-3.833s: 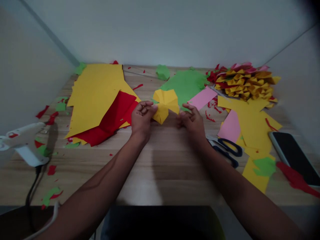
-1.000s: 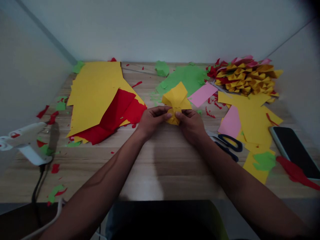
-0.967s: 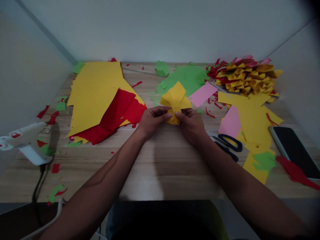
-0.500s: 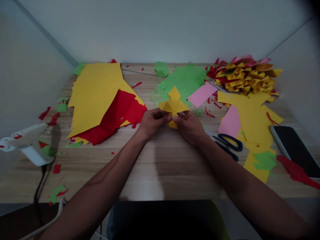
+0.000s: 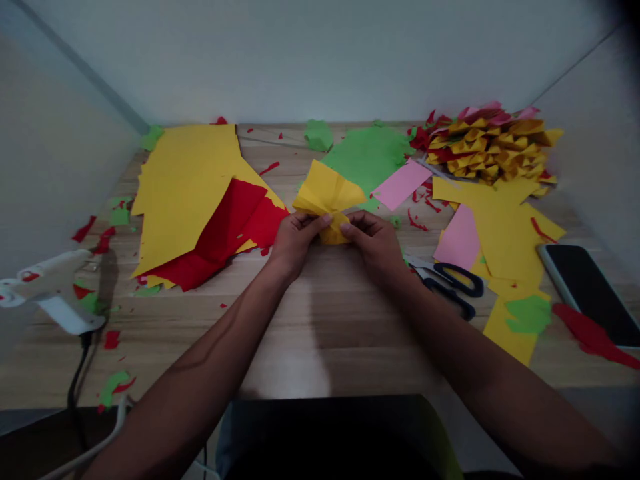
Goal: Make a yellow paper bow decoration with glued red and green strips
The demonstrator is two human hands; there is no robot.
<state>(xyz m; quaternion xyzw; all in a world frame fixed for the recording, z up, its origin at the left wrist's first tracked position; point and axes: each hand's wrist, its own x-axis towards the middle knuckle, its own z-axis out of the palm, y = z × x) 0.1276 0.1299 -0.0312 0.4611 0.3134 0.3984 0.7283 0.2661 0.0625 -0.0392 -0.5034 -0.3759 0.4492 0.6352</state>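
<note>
At the middle of the table [image 5: 280, 353], head view: left hand [image 5: 296, 241] pinches yellow piece [image 5: 330, 190] by its lower left, right hand [image 5: 375, 240] pinches its lower right; piece creased, fanning out beyond both hands; light dim, so whether it touches the surface cannot be told; red sheet [image 5: 227, 223] just beside left hand; scissors [image 5: 440, 269] beside right wrist; phone [image 5: 590, 290] farther right; glue gun [image 5: 63, 287] at far left.

Around me, dim greyish light is filling the room. On the pale brown wooden table [image 5: 287, 333], a whitish glare is shining near the front edge, a broad shadow lying beside it. The white plastic glue gun [image 5: 57, 293] is casting a shadow. Blackness is covering the upper right corner; fine details are looking soft.
</note>
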